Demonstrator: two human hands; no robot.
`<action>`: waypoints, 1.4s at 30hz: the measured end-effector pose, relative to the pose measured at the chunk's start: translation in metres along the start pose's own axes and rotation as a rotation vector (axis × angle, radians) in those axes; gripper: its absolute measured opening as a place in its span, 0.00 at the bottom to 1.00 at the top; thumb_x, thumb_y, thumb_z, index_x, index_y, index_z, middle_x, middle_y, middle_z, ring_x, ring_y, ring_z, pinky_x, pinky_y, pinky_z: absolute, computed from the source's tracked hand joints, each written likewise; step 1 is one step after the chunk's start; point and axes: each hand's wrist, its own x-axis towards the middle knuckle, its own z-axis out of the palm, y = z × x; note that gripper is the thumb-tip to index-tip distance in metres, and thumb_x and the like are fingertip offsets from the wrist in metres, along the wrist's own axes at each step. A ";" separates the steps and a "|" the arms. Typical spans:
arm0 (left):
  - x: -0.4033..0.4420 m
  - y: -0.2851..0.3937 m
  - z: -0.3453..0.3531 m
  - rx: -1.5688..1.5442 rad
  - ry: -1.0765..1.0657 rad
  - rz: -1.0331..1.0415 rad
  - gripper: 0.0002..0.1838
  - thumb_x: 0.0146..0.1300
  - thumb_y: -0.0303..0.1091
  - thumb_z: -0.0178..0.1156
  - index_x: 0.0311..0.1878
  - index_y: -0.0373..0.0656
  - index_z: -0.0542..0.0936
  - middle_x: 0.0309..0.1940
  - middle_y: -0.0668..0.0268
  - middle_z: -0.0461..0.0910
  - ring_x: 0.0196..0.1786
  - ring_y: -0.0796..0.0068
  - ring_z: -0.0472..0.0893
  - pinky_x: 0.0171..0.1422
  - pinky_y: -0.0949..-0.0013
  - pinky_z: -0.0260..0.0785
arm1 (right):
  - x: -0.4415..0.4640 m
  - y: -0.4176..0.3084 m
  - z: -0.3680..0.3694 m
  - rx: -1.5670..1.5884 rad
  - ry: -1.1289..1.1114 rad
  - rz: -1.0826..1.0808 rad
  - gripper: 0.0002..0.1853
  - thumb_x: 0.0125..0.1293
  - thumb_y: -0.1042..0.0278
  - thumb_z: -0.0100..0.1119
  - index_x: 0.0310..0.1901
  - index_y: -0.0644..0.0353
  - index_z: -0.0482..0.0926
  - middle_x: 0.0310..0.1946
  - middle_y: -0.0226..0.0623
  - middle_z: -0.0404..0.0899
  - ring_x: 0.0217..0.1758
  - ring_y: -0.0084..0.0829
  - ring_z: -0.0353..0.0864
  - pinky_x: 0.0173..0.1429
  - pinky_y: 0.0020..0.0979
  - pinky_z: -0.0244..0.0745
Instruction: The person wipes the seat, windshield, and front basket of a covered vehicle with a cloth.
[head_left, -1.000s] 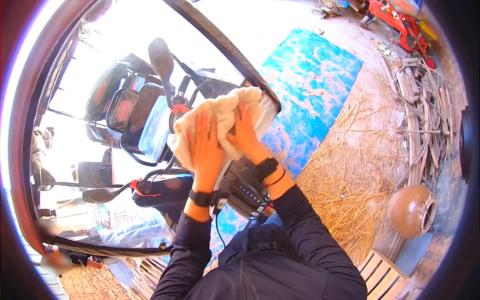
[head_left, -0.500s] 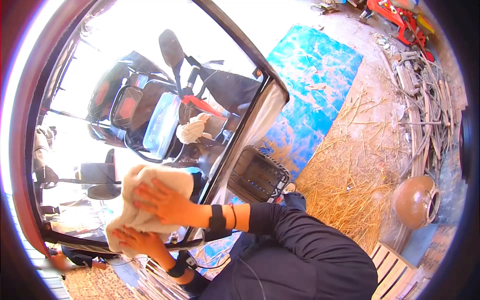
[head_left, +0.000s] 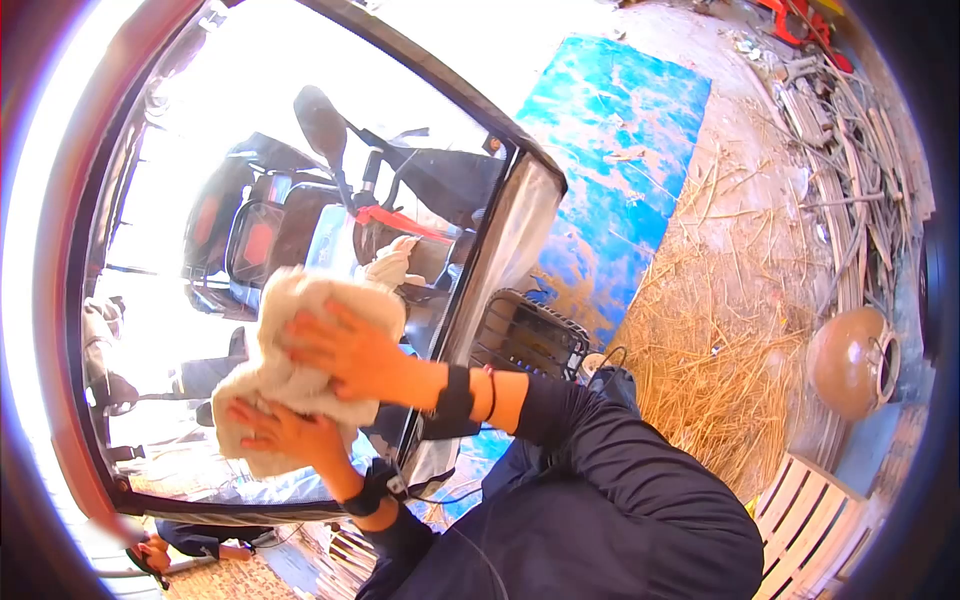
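A cream cloth lies against the clear windshield of a vehicle with a black frame. My right hand presses on the cloth's upper part, fingers spread. Lower and to the left, my left hand rests flat on the cloth, its fingers also apart. Through the windshield show a mirror, a red ribbon on the handlebar and a light-coloured bundle. The palms and the surface under the cloth are hidden.
A black basket is beside the frame. A blue sheet and straw cover ground to the right, near piled sticks, a brown jar and a slatted wooden piece. Another person is at the lower left.
Both hands and the cloth have gone from the windshield's right edge to its lower left part. In the last half second, my right hand has shifted slightly up and right with the cloth.
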 end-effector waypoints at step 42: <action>-0.203 0.063 0.033 -1.889 -1.205 -1.796 0.23 0.62 0.45 0.46 0.56 0.42 0.63 0.52 0.60 0.68 0.55 0.62 0.68 0.58 0.57 0.60 | -0.155 0.017 -0.030 0.516 0.036 0.781 0.34 0.37 0.87 0.50 0.52 0.57 0.61 0.54 0.51 0.55 0.59 0.55 0.53 0.60 0.38 0.55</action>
